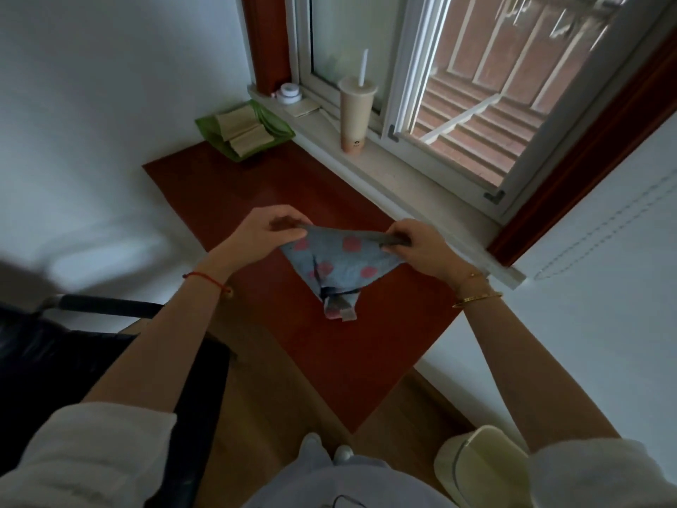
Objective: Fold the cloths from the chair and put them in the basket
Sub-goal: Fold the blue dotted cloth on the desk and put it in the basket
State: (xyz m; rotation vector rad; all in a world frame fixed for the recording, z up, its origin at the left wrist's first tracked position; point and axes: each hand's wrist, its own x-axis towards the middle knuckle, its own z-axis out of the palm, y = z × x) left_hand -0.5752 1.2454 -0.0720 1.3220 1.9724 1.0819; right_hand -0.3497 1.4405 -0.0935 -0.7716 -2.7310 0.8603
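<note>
Both hands are pinching the top edge of the blue cloth (335, 264) with pink dots, the left hand (269, 231) closed on its 10 o'clock corner and the right hand (415, 247) on its 2 o'clock corner, probably stretching it flat over the red table (205, 188) for folding. The cloth's lower tip is trailing toward 6 o'clock, apparently touching the tabletop. The green basket (205, 126) is sitting at the table's 11 o'clock corner already holding folded cloths, while the dark chair (55, 361) at 8 o'clock is blurring out, hiding any remaining pile.

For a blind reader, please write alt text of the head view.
Both hands, left hand and right hand, hold up a blue cloth with pink dots over a red table. A green basket with folded cloths sits by the window.
</note>
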